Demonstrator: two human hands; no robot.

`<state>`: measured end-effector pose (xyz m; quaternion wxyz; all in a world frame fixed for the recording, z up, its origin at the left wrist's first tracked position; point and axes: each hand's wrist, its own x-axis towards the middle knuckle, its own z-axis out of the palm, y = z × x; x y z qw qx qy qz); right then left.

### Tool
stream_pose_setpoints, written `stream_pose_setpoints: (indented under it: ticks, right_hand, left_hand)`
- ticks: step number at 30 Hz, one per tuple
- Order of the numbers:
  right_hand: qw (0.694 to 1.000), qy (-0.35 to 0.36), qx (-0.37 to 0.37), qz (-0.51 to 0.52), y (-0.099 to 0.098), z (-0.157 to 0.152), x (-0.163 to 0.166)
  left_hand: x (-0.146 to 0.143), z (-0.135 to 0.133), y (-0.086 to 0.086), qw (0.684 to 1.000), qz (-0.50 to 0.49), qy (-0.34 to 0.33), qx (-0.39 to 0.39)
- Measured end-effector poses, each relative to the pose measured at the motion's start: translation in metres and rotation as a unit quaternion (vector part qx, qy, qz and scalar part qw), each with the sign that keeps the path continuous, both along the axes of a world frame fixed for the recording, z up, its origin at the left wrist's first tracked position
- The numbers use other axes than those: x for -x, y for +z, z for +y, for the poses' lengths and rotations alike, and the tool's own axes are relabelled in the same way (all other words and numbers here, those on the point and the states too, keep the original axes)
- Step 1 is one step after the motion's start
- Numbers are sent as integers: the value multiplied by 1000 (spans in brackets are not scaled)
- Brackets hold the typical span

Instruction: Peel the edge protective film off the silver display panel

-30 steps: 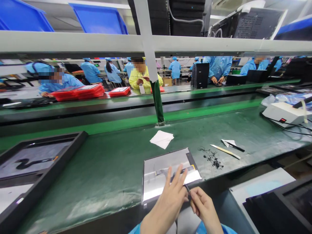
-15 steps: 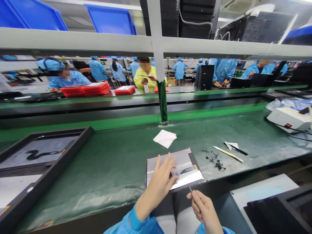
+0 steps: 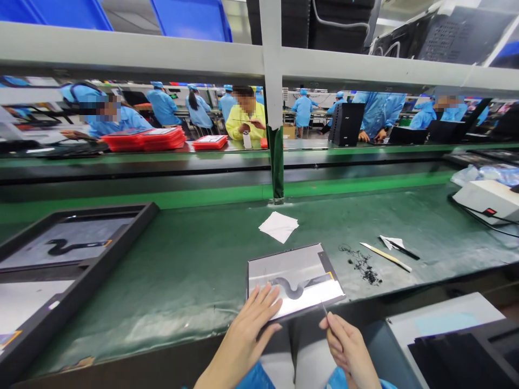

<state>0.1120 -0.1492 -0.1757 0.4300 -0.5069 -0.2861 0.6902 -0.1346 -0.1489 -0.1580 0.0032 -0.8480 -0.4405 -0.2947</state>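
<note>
A flat grey display panel with a curved black ribbon cable on it lies at the near edge of the green bench mat. My left hand rests flat on the panel's near left corner, fingers stretched out and together. My right hand hovers just off the panel's near right corner, fingers pinched on a thin pointed tool whose tip points at the panel's edge.
A black tray holding more panels lies at the left. A white wipe, a pile of black scraps, a flat stick and a white device lie behind and right. Other workers sit beyond the conveyor.
My left hand has slid from the panel's middle back to its near left corner, uncovering the black ribbon cable. My right hand with the tool has drawn slightly away from the panel.
</note>
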Motion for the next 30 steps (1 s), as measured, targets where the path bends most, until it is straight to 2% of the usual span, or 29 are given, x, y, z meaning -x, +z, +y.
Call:
stream_pose_setpoints:
  ticks: [11, 17, 25, 30]
  right_hand:
    - [999, -37, -10, -1, 24, 0, -16]
    - [999, -34, -6, -12, 32, 3, -32]
    - [997, -69, -12, -30, 41, 8, -54]
    - [996, -79, -16, -45, 56, 11, -62]
  left_hand:
    - [0, -2, 2, 1000, -20, -2, 18]
    - [1, -5, -1, 998, -21, 47, 31]
    - [1, -6, -2, 997, -15, 59, 46]
    - [1, -6, -5, 997, -16, 59, 55]
